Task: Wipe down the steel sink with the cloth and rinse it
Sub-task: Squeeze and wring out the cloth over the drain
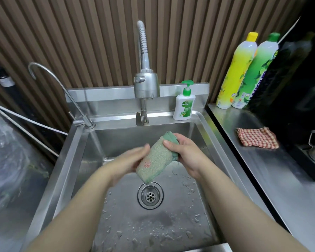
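Head view. The cloth (154, 159), green and folded, is held slantwise over the sink (204, 135), its low corner just above the drain (150, 195).

Step, as judged: readying or wringing the cloth before wiping. Keep it over the basin so drips fall to the drain, and keep a flat folded face for the steel. No stream shows at the tap (146, 86); droplets lie on the basin floor.

Right hand (185, 157): curled round the cloth's upper end, thumb across the front.

Left hand (131, 160): blurred, touching the cloth's left edge; cannot tell whether it grips.
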